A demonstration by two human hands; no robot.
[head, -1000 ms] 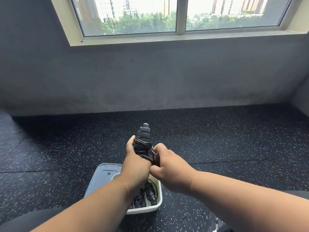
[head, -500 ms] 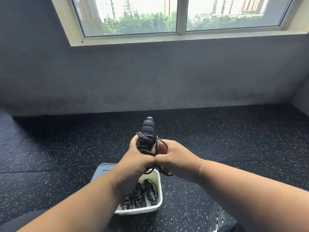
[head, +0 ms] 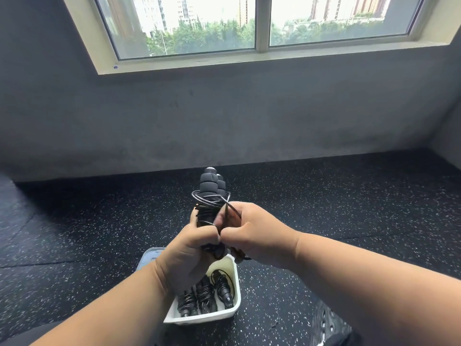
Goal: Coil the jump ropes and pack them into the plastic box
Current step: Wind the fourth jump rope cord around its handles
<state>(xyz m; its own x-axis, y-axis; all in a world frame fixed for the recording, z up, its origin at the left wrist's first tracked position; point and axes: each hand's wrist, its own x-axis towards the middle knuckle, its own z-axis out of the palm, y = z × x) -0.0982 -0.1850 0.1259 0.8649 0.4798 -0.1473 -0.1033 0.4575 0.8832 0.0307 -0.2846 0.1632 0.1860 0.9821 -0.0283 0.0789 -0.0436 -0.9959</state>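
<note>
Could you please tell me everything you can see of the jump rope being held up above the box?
The jump rope has two black ribbed handles, foam by the look, with silvery end caps, held side by side and pointing up and away. Thin dark cord is wound around them in loose loops. The left hand grips the lower handles; the right hand pinches the cord beside them. It is held in the air.
</note>
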